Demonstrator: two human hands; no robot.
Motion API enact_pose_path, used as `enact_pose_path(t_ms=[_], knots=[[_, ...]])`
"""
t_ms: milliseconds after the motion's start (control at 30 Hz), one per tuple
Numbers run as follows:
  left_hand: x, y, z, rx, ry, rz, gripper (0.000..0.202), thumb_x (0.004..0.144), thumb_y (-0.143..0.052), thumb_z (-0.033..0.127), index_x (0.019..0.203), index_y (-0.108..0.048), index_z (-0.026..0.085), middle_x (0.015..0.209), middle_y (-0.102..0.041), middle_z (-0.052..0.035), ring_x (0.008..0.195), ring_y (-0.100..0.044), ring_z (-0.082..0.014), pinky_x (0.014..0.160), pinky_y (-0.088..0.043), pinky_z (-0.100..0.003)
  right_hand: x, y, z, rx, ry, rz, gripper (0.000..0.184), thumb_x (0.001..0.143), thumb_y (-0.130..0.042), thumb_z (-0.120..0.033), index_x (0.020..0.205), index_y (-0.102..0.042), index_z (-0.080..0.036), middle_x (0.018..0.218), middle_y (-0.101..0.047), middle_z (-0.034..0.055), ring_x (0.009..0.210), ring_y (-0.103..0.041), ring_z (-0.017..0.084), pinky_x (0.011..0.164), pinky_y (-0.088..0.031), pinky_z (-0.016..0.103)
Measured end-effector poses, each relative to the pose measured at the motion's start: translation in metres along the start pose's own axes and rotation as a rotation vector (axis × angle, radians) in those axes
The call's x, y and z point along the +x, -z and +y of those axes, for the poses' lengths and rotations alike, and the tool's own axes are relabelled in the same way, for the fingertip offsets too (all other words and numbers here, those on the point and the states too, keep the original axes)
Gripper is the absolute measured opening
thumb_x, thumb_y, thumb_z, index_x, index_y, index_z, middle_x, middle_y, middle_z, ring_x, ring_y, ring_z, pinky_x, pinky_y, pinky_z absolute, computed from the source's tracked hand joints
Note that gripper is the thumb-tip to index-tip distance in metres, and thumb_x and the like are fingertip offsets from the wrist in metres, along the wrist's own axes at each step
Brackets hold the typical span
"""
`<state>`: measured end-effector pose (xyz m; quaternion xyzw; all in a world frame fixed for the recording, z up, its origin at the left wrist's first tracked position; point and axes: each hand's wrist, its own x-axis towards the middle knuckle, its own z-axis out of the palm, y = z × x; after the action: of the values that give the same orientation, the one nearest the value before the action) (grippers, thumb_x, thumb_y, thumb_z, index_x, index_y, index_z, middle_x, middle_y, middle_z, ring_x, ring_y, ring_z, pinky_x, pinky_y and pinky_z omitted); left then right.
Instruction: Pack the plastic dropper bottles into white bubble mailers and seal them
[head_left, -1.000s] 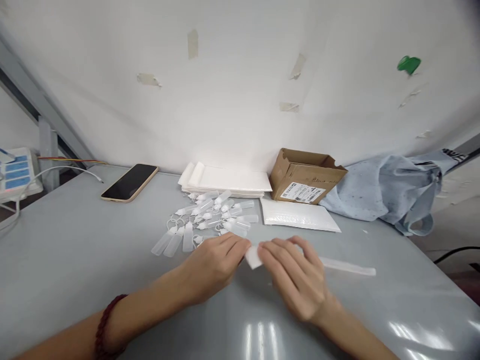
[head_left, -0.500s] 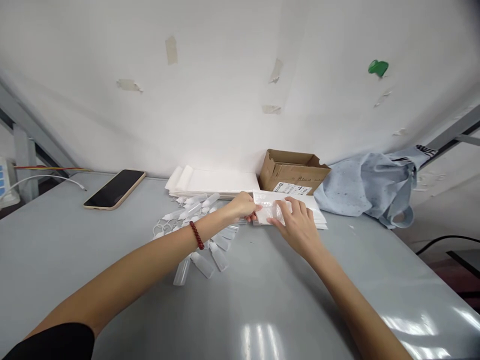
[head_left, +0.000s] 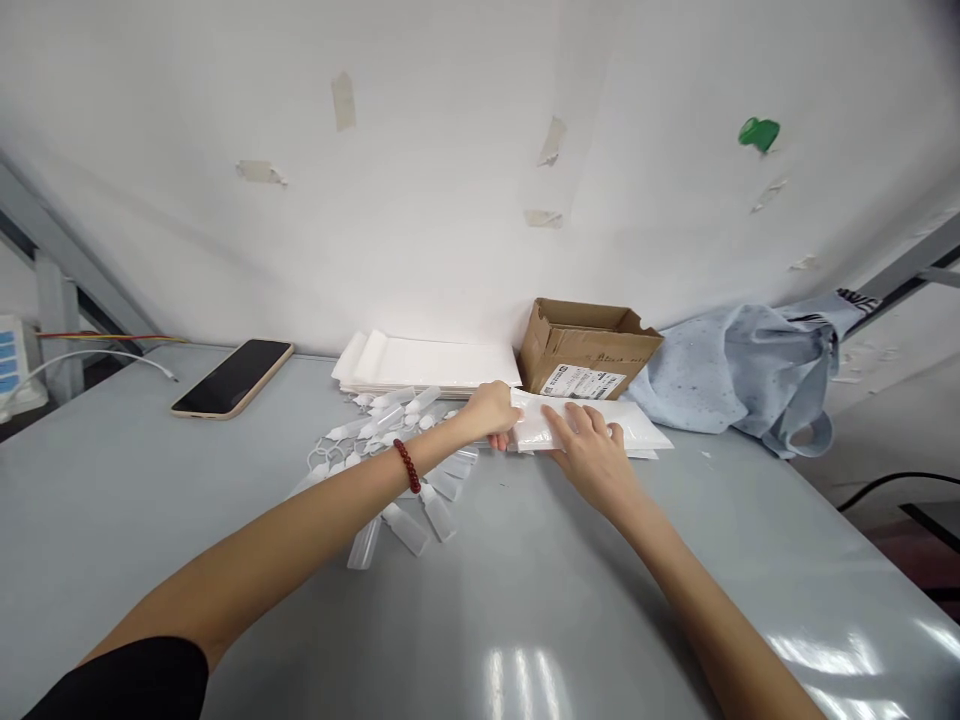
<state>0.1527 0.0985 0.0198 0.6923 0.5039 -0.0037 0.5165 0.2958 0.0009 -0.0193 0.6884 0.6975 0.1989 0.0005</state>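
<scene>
My left hand (head_left: 491,412), with a dark red bead bracelet on its wrist, is closed on the left end of a white envelope (head_left: 637,428). Shiny clear plastic (head_left: 529,425) shows at that end, between my two hands. Over the envelope's front edge, my right hand (head_left: 596,450) grips with its fingers on top and its thumb low, partly hidden. More white envelopes lie underneath, their edges showing at the right. Small clear bottles (head_left: 405,527) with white caps are heaped left of the envelope, partly behind my left forearm.
A stack of white envelopes (head_left: 442,362) lies against the wall. Right of it stands an open cardboard box (head_left: 577,345), then a light blue cloth (head_left: 712,370). A phone (head_left: 234,378) and a white cable (head_left: 112,353) are at the left on the grey table (head_left: 450,630).
The envelope's upper face now looks smoother and reaches farther right. My right hand has flattened onto it from a pinch on the clear plastic. My left hand keeps its hold.
</scene>
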Motion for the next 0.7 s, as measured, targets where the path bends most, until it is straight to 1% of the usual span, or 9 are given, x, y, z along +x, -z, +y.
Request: enact_pose_path(t_ms=[100, 333, 467, 600, 700], knots=[[0.003, 0.001, -0.001, 0.019, 0.009, 0.014, 0.033, 0.091, -0.056, 0.031, 0.120, -0.054, 0.015, 0.118, -0.057, -0.0097, 0.100, -0.060, -0.0218, 0.084, -0.052, -0.042, 0.001, -0.002, -0.004, -0.027, -0.005, -0.015, 0.047, 0.091, -0.051, -0.028, 0.137, -0.044, -0.021, 0.132, -0.051, 0.0191, 0.118, -0.045, 0.037, 0.084, -0.044, 0.054], [0.008, 0.006, -0.001, 0.071, 0.020, -0.058, 0.034, 0.091, -0.057, 0.031, 0.119, -0.054, 0.013, 0.118, -0.057, -0.0108, 0.100, -0.060, -0.0219, 0.084, -0.052, -0.041, 0.000, -0.003, -0.010, -0.074, -0.001, -0.026, 0.049, 0.092, -0.043, -0.020, 0.141, -0.040, -0.018, 0.134, -0.049, 0.0226, 0.119, -0.043, 0.040, 0.084, -0.042, 0.056], [0.010, 0.003, -0.002, 0.134, 0.007, -0.061, 0.033, 0.091, -0.056, 0.031, 0.119, -0.054, 0.014, 0.118, -0.057, -0.0101, 0.100, -0.060, -0.0218, 0.084, -0.052, -0.042, -0.002, -0.003, -0.014, -0.063, -0.003, -0.012, 0.053, 0.089, -0.043, -0.011, 0.141, -0.040, -0.022, 0.133, -0.049, 0.0223, 0.119, -0.044, 0.041, 0.084, -0.042, 0.056], [0.007, 0.001, -0.004, 0.219, -0.047, -0.004, 0.033, 0.091, -0.057, 0.031, 0.119, -0.054, 0.013, 0.117, -0.057, -0.0108, 0.099, -0.060, -0.0217, 0.083, -0.052, -0.041, -0.003, -0.005, -0.020, -0.003, -0.039, 0.017, 0.055, 0.088, -0.041, -0.008, 0.141, -0.040, -0.024, 0.133, -0.047, 0.0232, 0.118, -0.044, 0.043, 0.082, -0.041, 0.058], [0.002, 0.011, -0.010, 0.321, -0.108, 0.112, 0.032, 0.091, -0.056, 0.031, 0.118, -0.055, 0.013, 0.117, -0.058, -0.0100, 0.098, -0.060, -0.0214, 0.083, -0.053, -0.041, -0.003, -0.010, -0.023, 0.079, -0.066, 0.037, 0.053, 0.089, -0.041, -0.014, 0.142, -0.037, -0.021, 0.137, -0.042, 0.0250, 0.122, -0.040, 0.045, 0.086, -0.037, 0.063]])
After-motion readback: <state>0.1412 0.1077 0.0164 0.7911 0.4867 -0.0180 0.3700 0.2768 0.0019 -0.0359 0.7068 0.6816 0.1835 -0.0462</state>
